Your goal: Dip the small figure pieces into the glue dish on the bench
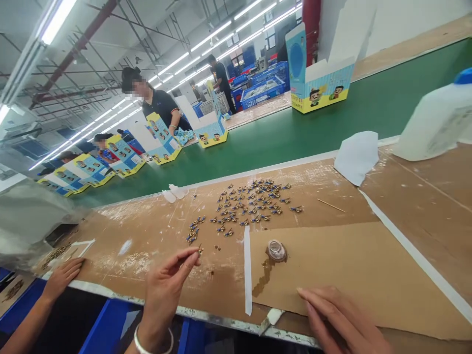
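From the head camera, the left hand is raised over the cardboard-covered surface, thumb and forefinger pinched shut on a tiny gold-and-blue piece; the grip is tight and fine because the part is so small, and the other fingers curl out of the way. A bracelet sits on that wrist. The right hand lies flat on a loose cardboard sheet, fingers straight and together with nothing in them, seemingly pressing the sheet down to steady it.

Just beyond the pinched part, a scatter of like small pieces is spread thin across the surface, apart enough to be picked singly, with a smaller cluster nearer the left hand. A small round clear cap sits on the sheet's top edge, a dark stain running down from it, close to both hands. A thin stick lies right of the scatter, a folded white sheet and a white plastic jug farther right.

At the far left another person's hand rests on the edge. Beyond the surface runs a green conveyor belt carrying open printed boxes, with other people standing behind it
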`<action>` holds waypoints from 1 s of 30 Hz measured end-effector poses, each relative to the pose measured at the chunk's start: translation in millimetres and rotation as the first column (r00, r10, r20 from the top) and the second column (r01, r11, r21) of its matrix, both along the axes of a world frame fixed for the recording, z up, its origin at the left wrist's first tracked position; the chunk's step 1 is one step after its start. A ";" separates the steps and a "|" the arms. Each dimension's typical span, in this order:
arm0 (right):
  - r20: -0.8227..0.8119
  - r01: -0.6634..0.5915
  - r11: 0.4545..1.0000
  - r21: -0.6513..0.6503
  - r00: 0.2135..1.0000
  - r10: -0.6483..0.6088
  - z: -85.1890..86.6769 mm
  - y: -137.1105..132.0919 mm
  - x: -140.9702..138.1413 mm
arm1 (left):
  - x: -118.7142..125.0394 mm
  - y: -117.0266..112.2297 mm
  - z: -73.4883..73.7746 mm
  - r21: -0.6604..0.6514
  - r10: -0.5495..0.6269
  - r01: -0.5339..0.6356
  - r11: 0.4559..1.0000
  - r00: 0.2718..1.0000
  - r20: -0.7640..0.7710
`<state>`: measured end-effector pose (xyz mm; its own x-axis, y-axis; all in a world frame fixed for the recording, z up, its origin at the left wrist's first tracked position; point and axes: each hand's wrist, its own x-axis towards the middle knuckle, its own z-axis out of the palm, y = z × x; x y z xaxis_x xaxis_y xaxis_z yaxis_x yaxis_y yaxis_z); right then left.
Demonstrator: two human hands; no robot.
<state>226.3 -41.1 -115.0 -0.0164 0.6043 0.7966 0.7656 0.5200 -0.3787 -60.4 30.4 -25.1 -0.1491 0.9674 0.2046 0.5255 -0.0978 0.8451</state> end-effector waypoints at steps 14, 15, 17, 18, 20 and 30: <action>-0.331 -0.067 0.996 -0.057 0.942 0.045 8.2 4.8 -2.1 | 82.0 13.8 9.2 0.120 -0.341 0.472 0.874 0.769 -0.540; -0.341 -0.065 0.996 -0.055 0.939 0.042 8.1 4.4 -2.3 | 90.4 17.2 11.3 0.122 -0.374 0.541 0.832 0.709 -0.598; -0.360 -0.068 0.996 -0.059 0.932 0.043 8.6 3.7 -2.8 | 106.4 23.4 14.3 0.120 -0.408 0.640 0.759 0.611 -0.678; -0.368 -0.070 0.996 -0.061 0.929 0.043 8.9 3.4 -3.1 | 113.1 26.1 15.0 0.114 -0.413 0.668 0.735 0.575 -0.706; -0.381 -0.068 0.996 -0.064 0.924 0.039 9.5 3.1 -3.3 | 123.1 30.4 15.4 0.097 -0.409 0.692 0.715 0.527 -0.745; -0.422 -0.086 0.995 -0.049 0.905 0.057 11.0 3.0 -2.2 | 131.7 38.3 11.2 0.013 -0.419 0.718 0.696 0.420 -0.805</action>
